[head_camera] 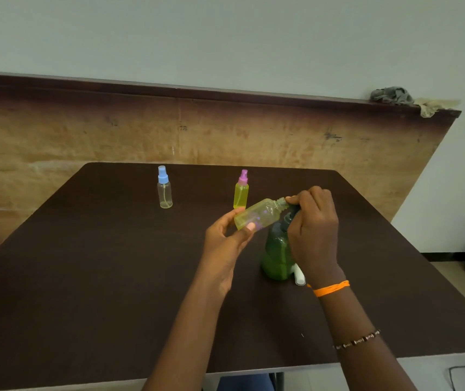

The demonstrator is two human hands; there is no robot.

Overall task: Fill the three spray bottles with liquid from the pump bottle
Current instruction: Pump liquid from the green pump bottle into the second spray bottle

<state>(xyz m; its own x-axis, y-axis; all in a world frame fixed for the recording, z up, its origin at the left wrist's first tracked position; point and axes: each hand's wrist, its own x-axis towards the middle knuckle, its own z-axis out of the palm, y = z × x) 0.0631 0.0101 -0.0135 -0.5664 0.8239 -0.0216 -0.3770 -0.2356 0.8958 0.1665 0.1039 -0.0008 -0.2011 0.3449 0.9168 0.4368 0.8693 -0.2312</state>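
My left hand [227, 244] holds an uncapped small spray bottle [259, 214], tilted with its open neck against the nozzle of the green pump bottle [277, 255]. My right hand [311, 232] rests on top of the pump head, covering it. The held bottle has yellowish liquid in it. A blue-capped spray bottle [164, 190] stands at the far left of the table, nearly empty. A pink-capped spray bottle [241, 191] full of yellow liquid stands behind my hands. A white spray cap [299, 275] lies beside the pump bottle, under my right wrist.
All stand on a dark brown table [98, 277] that runs up to a wooden panel against the wall. Crumpled cloths [392, 95] lie on the panel's ledge at the far right. Cables lie on the floor to the right.
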